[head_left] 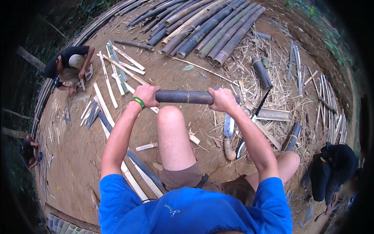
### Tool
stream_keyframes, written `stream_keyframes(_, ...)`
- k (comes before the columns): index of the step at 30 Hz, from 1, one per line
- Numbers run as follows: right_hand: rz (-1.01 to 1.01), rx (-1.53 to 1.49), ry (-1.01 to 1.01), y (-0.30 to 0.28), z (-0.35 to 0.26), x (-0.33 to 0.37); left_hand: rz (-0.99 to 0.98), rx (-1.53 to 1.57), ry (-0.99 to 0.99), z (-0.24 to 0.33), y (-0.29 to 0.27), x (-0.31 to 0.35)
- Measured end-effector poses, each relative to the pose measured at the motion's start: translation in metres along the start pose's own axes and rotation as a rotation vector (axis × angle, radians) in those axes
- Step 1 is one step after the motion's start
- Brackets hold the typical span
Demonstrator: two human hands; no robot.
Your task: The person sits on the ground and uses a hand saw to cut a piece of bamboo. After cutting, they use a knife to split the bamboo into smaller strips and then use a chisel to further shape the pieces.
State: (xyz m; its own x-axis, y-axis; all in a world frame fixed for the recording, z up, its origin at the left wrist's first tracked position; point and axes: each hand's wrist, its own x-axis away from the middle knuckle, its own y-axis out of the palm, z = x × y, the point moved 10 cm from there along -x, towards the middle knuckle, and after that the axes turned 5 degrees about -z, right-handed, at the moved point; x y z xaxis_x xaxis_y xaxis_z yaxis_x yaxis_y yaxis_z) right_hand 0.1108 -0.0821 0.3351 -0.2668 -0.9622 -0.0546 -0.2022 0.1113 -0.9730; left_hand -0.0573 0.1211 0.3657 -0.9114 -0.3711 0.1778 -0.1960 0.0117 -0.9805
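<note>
Blue shirt [187, 212] nearest, my arms stretched forward. Dark bamboo section [183, 96] level between my hands, just beyond raised knee [170, 117]; cannot tell if touching it. Left hand [146, 95], green band [138, 102] at wrist: fingers curled together round left end. Right hand [223, 100]: fingers wrapped round, near right end. Machete [228, 130] and saw [254, 117] on ground by right forearm. Thicker bamboo poles [218, 33] heaped ahead, pale split strips [106, 79] to left.
</note>
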Motion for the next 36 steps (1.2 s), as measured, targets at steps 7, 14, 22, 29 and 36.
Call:
stream_keyframes(7,0.086,0.012,0.045,0.009,-0.035,0.007,0.079,0.035,-0.169,-0.014,0.008,0.048)
stream_keyframes(14,0.139,0.053,0.163,0.018,-0.038,0.025,0.182,0.012,-0.107,-0.005,0.003,0.045)
stream_keyframes(22,0.204,0.066,0.236,0.022,-0.031,0.035,0.262,0.008,-0.075,-0.001,-0.001,0.028)
stream_keyframes(29,-0.123,-0.158,0.288,0.023,-0.006,0.02,0.389,-0.033,0.01,0.001,-0.016,0.016)
stream_keyframes(36,-0.062,0.043,-0.001,-0.078,0.021,-0.082,0.231,0.029,-0.069,-0.057,-0.077,-0.02)
